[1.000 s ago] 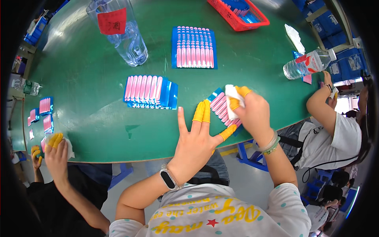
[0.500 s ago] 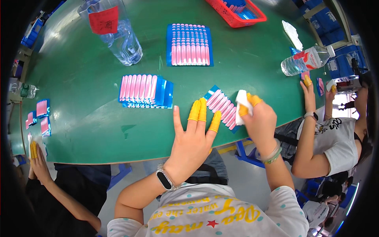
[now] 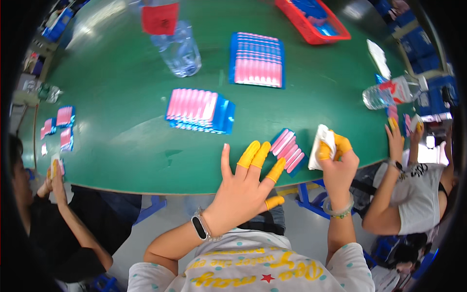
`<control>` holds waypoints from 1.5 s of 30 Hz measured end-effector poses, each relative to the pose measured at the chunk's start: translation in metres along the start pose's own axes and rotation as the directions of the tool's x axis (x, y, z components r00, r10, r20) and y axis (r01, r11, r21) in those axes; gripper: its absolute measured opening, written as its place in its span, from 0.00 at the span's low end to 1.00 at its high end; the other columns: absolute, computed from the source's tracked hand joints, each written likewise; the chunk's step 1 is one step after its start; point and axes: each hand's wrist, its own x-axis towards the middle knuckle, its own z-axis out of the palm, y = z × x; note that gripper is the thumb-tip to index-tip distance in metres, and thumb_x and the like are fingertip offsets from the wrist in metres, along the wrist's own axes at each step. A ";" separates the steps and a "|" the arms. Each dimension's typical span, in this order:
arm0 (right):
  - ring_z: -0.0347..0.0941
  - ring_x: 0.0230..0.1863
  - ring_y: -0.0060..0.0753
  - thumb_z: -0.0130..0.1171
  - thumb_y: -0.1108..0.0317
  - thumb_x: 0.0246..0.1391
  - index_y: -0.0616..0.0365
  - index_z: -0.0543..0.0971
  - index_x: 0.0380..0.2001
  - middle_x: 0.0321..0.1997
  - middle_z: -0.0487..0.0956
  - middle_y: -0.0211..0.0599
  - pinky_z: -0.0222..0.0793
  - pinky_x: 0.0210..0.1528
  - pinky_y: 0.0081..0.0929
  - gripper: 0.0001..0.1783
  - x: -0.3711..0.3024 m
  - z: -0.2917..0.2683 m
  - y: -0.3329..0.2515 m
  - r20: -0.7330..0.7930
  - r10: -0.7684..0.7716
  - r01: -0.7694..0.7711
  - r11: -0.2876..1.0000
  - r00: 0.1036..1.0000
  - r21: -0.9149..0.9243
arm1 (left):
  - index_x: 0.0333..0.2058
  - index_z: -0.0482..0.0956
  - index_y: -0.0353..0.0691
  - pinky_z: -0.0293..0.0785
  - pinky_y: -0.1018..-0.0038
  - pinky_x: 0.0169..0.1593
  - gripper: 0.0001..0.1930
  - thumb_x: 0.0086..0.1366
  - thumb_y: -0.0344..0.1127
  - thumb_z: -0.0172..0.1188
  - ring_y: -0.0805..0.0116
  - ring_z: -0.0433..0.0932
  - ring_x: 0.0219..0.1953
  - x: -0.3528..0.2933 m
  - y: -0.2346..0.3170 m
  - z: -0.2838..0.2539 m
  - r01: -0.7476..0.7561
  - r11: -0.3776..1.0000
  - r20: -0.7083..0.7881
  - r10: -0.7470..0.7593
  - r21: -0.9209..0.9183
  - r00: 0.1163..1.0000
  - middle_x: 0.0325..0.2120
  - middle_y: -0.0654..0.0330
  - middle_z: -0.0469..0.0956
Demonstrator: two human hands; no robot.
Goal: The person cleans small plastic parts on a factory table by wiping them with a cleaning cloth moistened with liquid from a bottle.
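Observation:
A small blue sheet with a row of pink strips [image 3: 288,152] lies slantwise near the table's front edge. The spread fingers of my left hand [image 3: 238,187], in yellow finger cots, reach to its left side; at least one fingertip seems to rest on it. My right hand [image 3: 343,168], also in finger cots, pinches a folded white cloth or tissue [image 3: 319,146] just right of the sheet, a little apart from it. Farther left lies a fanned stack of similar sheets [image 3: 194,106]. A larger blue-and-pink sheet [image 3: 258,61] lies behind.
A clear plastic bottle or jug with a red label [image 3: 181,51] stands at the back left. A red basket [image 3: 316,29] sits at the far edge of view; a water bottle [image 3: 391,93] lies at right. Co-workers sit at left [image 3: 73,219] and right [image 3: 408,194] along the green table.
The view has shifted, so the table things appear farther right. The cloth in my right hand has come away from the sheet's right end. My left hand's fingers cover more of the sheet's left side.

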 end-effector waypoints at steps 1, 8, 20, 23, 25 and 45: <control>0.74 0.26 0.22 0.66 0.75 0.48 0.66 0.80 0.41 0.27 0.80 0.36 0.69 0.29 0.20 0.15 0.000 0.003 -0.003 -0.007 0.066 -0.064 0.987 0.998 0.146 | 0.61 0.71 0.54 0.36 0.28 0.65 0.39 0.52 0.60 0.67 0.43 0.55 0.66 -0.006 -0.001 -0.004 0.041 0.996 -0.018 -0.042 -0.073 0.999 0.62 0.45 0.60; 0.70 0.26 0.16 0.66 0.77 0.48 0.69 0.80 0.40 0.26 0.78 0.33 0.67 0.29 0.17 0.14 0.013 0.020 -0.013 0.058 0.033 -0.044 0.974 0.998 0.220 | 0.64 0.69 0.54 0.36 0.34 0.66 0.33 0.61 0.57 0.61 0.37 0.49 0.69 -0.026 -0.070 -0.041 0.463 0.858 -0.289 -0.395 0.223 0.872 0.66 0.41 0.54; 0.74 0.34 0.15 0.63 0.73 0.58 0.68 0.77 0.43 0.35 0.80 0.31 0.70 0.36 0.14 0.12 0.010 0.026 0.010 0.103 0.216 -0.235 0.781 0.971 0.579 | 0.61 0.71 0.54 0.38 0.35 0.67 0.32 0.59 0.56 0.62 0.43 0.57 0.67 0.026 -0.045 -0.028 0.054 0.972 -0.186 -0.011 0.228 0.982 0.63 0.44 0.62; 0.74 0.34 0.15 0.63 0.73 0.58 0.68 0.77 0.42 0.35 0.80 0.31 0.69 0.36 0.14 0.11 0.009 0.025 0.011 0.115 0.194 -0.224 0.771 0.974 0.597 | 0.60 0.72 0.48 0.40 0.36 0.67 0.34 0.58 0.56 0.63 0.44 0.58 0.67 0.065 -0.032 -0.030 -0.062 0.985 -0.176 0.090 0.163 0.980 0.61 0.42 0.65; 0.73 0.34 0.15 0.63 0.73 0.58 0.68 0.77 0.42 0.35 0.80 0.30 0.69 0.37 0.14 0.11 0.007 0.025 0.011 0.116 0.210 -0.237 0.763 0.971 0.602 | 0.60 0.71 0.42 0.43 0.37 0.68 0.34 0.59 0.55 0.62 0.44 0.59 0.66 0.083 -0.033 -0.024 0.092 0.949 -0.211 -0.027 0.302 0.977 0.60 0.40 0.66; 0.76 0.27 0.42 0.68 0.69 0.43 0.60 0.81 0.39 0.27 0.78 0.40 0.73 0.31 0.34 0.17 0.041 0.030 -0.014 0.216 -0.324 0.367 0.907 0.921 -0.205 | 0.55 0.76 0.75 0.41 0.29 0.66 0.28 0.52 0.49 0.68 0.49 0.59 0.67 0.012 -0.005 0.010 -0.041 0.988 -0.023 0.045 0.146 0.999 0.63 0.44 0.62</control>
